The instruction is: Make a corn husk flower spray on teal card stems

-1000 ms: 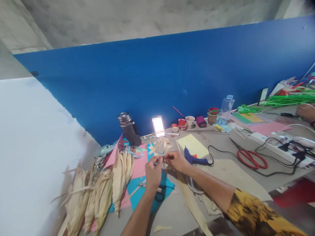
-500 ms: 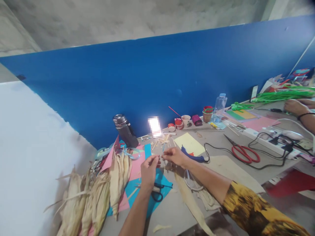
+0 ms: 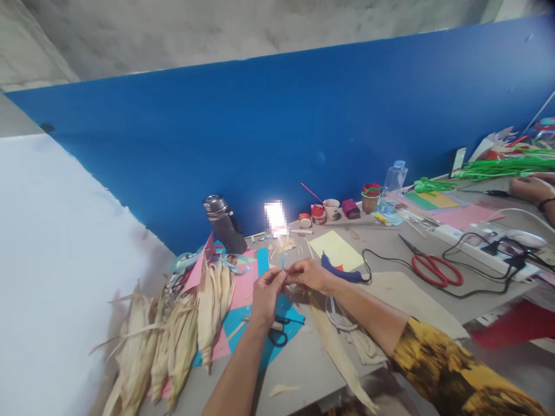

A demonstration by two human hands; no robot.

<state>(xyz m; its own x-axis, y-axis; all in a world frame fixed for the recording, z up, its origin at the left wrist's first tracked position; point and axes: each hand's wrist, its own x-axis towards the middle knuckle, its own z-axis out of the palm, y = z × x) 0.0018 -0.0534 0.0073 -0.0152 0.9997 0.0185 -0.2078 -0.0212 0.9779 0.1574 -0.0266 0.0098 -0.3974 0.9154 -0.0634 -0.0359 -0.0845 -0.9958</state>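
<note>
1. Thin blue strip (image 3: 282, 260) is sticking up above the worktop (image 3: 306, 363)
2. Left hand (image 3: 267, 289) is pinching its lower end
3. Right hand (image 3: 309, 274) is pinching there too, fingertips meeting the left hand's

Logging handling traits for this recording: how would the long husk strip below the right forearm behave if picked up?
The husk strip is probably light, being thin and leaf-like. Its dry, pale look suggests it may crack. Lying flat, it seems unlikely to roll.
</note>
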